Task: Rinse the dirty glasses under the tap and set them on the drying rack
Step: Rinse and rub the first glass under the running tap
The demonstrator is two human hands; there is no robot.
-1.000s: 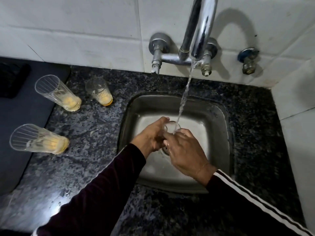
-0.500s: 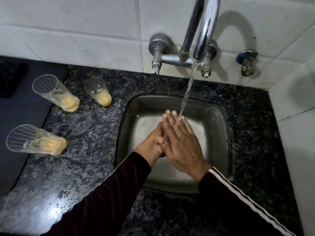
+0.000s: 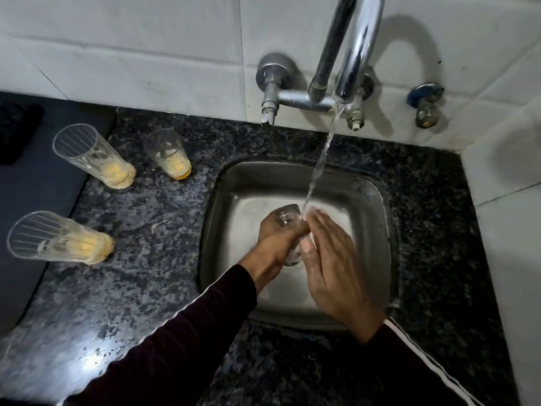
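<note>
A clear glass is held over the steel sink, and my left hand grips it round its body. My right hand lies against the glass's right side with straight fingers, its fingertips in the water stream from the tap. Three dirty glasses with yellow residue stand on the dark granite counter to the left: a tall one, a short one and a nearer tall one.
White tiled wall behind the sink, with a second valve at the right. A dark mat covers the counter's left part. A white wall edge stands at the far right.
My right hand has slid from on top of the glass to its right side, and the glass's rim now shows again under the stream. The view has shifted slightly.
</note>
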